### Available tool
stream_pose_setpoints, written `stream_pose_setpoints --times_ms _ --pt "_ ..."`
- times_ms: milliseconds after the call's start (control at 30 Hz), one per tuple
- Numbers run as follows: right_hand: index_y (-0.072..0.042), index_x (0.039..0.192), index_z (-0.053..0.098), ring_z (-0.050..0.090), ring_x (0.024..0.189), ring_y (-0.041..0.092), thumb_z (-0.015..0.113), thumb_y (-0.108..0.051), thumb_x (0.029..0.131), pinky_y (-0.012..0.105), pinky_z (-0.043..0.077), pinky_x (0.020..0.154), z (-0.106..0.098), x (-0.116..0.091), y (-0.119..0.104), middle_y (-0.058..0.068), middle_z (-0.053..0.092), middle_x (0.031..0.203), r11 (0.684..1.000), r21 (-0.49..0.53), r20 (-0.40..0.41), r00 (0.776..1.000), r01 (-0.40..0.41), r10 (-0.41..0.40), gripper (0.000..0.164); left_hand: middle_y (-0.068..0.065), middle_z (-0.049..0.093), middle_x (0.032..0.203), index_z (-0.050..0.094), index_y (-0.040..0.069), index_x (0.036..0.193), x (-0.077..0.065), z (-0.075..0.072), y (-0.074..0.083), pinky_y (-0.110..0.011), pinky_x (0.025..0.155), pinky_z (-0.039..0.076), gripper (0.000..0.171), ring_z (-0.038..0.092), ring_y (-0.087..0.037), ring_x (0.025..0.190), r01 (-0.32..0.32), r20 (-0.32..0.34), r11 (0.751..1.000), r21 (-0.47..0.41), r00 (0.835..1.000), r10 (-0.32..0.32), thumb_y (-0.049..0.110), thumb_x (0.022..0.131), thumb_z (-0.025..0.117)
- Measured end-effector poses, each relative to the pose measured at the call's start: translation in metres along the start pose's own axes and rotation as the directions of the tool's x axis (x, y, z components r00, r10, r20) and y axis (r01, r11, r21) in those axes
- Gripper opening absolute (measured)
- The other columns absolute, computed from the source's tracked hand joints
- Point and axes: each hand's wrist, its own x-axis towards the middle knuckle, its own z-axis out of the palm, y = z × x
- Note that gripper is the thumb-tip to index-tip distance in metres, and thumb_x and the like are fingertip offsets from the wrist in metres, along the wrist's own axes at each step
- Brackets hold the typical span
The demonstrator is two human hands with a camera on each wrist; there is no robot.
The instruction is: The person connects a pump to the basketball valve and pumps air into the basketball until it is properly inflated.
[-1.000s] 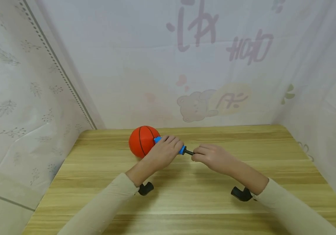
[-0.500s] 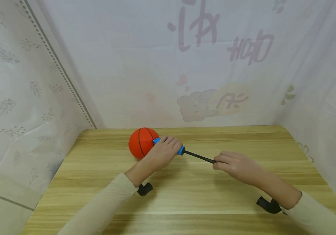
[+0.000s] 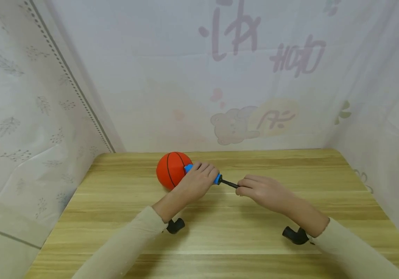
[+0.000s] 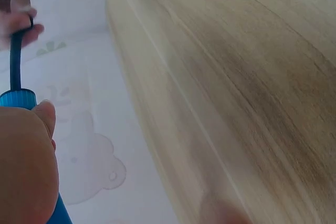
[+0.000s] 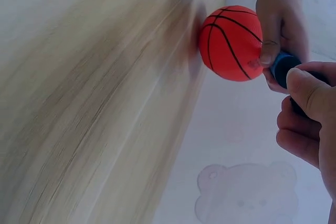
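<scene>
An orange-red basketball (image 3: pixel 171 170) with black lines rests toward the back of the wooden table. Against its right side is the blue end of a hand pump (image 3: pixel 217 179). My left hand (image 3: pixel 198 183) wraps round the pump's blue barrel and covers most of it. A stretch of black rod (image 4: pixel 16 66) shows between the barrel and my right hand (image 3: pixel 263 191), which grips the rod's outer end with curled fingers. In the right wrist view, the ball (image 5: pixel 228 45) sits just beyond my left hand, and the handle is mostly hidden by my right fingers.
The wood-grain table (image 3: pixel 220 236) ends at the back against a pale printed curtain (image 3: pixel 171 77). Side curtains hang to the left and right. Black wrist-worn pieces (image 3: pixel 295 235) stick out beneath both sleeves.
The right hand first drew the rod out to the right, then came back left, so less rod shows than half a second ago. Ball, pump barrel and left hand shifted slightly right.
</scene>
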Motion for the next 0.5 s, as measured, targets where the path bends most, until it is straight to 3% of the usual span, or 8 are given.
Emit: stream_pose_setpoints --times_ms 267,500 --pt "-0.011 0.096 0.068 0.062 0.085 0.011 0.078 -0.001 0.085 0.019 0.052 0.071 0.018 0.022 0.004 -0.002 0.068 0.098 1.0 -0.018 0.012 1.0 -0.003 0.003 0.019 -0.002 0.058 0.11 0.053 0.009 0.112 0.001 0.001 0.005 -0.035 0.096 0.042 0.016 0.053 -0.02 0.107 -0.009 -0.012 1.0 -0.022 1.0 0.008 0.019 0.103 0.062" --pt "-0.01 0.094 0.068 0.063 0.083 0.012 0.081 0.001 0.08 0.018 0.051 0.07 0.022 0.028 0.006 0.0 0.068 0.095 1.0 -0.008 -0.012 1.0 0.012 -0.012 0.022 -0.002 0.059 0.112 0.053 0.01 0.111 -0.001 0.0 0.003 -0.035 0.098 0.043 0.015 0.054 -0.02 0.108 -0.007 -0.011 1.0 -0.017 1.0 0.007 0.018 0.102 0.063"
